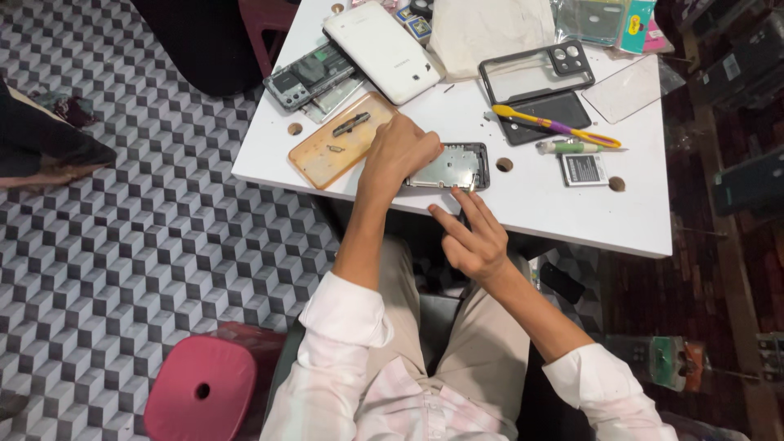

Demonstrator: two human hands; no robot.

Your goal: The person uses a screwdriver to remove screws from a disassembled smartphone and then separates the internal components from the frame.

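An opened phone frame [454, 166] with a silvery metal inside lies near the front edge of the white table [563, 208]. My left hand [400, 149] rests on the frame's left end and holds it down. My right hand [471, 233] hovers at the table's front edge, fingers spread, with fingertips touching the frame's lower right corner. It holds nothing that I can see.
An orange phone case [327, 151] with small parts in it lies left of my left hand. Further back are a white phone [382, 51], a dark circuit assembly [309, 76], a black case [535, 72], a yellow-purple tool [555, 125], a battery [583, 169]. A pink stool [200, 389] stands on the floor.
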